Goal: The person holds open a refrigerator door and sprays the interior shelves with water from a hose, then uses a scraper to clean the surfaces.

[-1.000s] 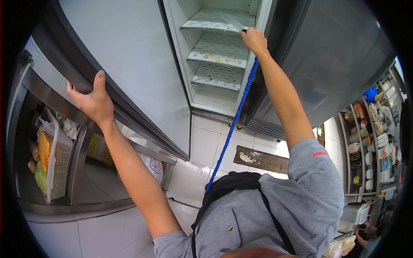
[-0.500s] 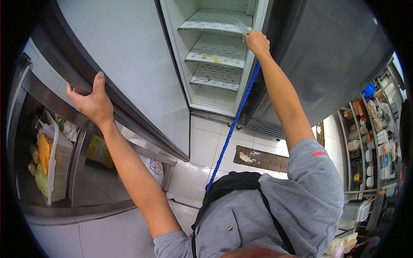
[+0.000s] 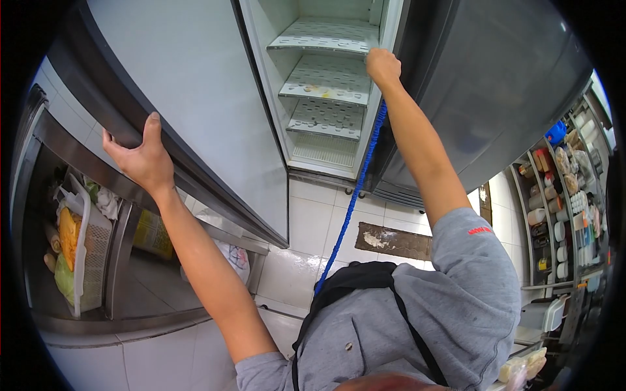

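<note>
An upright fridge stands with its door swung out to the left. My left hand grips the door's dark edge, thumb on one side and fingers around the other. At the right side of the opening, my right hand is closed in a fist beside the upper shelf. A blue ribbed hose runs from my waist up to this fist; the end it holds is hidden by the fingers. Yellowish stains show on the second perforated shelf.
A steel frame unit at left holds a white basket of vegetables. A worn brown strip lies in the white tiled floor. Storage racks with jars and bags line the right.
My right hand has shifted slightly left and turned at the wrist. A whitish streak ahead of it over the upper shelf is no longer visible. My left hand stays on the door edge.
</note>
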### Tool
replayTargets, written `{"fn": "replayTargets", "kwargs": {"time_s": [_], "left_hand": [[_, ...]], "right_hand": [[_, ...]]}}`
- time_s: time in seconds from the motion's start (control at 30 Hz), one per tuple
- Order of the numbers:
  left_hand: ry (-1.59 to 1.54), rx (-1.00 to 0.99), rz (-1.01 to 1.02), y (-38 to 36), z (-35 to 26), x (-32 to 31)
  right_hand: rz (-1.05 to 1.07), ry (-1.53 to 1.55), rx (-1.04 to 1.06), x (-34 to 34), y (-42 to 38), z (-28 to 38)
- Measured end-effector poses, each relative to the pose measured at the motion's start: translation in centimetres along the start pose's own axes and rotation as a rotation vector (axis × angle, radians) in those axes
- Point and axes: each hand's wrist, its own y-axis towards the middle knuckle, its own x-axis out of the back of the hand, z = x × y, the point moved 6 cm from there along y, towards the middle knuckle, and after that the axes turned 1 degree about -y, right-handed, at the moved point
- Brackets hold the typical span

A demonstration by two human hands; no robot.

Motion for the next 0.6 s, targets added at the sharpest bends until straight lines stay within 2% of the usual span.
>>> {"fn": "replayTargets", "kwargs": {"time_s": [0.13, 0.23, 0.37, 0.43, 0.6], "left_hand": [[0.043, -0.041, 0.005, 0.1, 0.2, 0.2], [0.022, -0.029, 0.008, 0.2, 0.3, 0.2], [0.063, -0.024, 0.009, 0.3, 0.5, 0.5], [0.047, -0.021, 0.007, 0.3, 0.5, 0.5], [0.030, -0.029, 0.005, 0.4, 0.9, 0.6]], "right_hand": [[0.078, -0.044, -0.052, 0.2, -0.3, 1.1], [0.011, 0.013, -0.031, 0.0, -0.2, 1.5], [0.002, 0.044, -0.071, 0.3, -0.2, 2.4], [0.054, 0.045, -0.159, 0.4, 0.0, 2.5], [0.041, 0.055, -0.158, 0.4, 0.1, 2.8]]}}
